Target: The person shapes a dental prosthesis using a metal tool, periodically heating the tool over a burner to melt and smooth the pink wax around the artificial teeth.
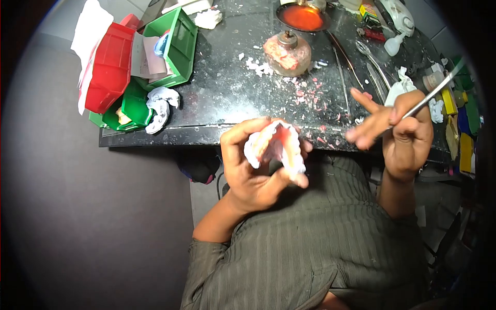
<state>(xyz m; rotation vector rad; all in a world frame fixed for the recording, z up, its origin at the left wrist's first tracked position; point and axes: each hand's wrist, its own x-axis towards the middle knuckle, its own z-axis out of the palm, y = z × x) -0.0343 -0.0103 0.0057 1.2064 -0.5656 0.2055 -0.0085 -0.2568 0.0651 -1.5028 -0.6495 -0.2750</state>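
Note:
My left hand (253, 181) holds a horseshoe-shaped dental model (298, 159) with a white, lumpy rim and pink inner walls. Its fingers and thumb wrap round the sides of the model in front of the bench edge. To the right, my right hand (400, 129) grips a slim metal hand tool (433, 92) between thumb and fingers. The tool's shaft points up and to the right, and its other end is hidden by the hand. Some fingers of this hand stretch toward the model, apart from it and slightly blurred.
The dark bench (222, 93) carries pink and white scraps, a glass spirit burner (288, 54) and a pan of orange-red material (304, 18). Metal tools (374, 67) lie at right. Green (178, 49) and red (109, 67) bins stand at left beside white plaster pieces (159, 108).

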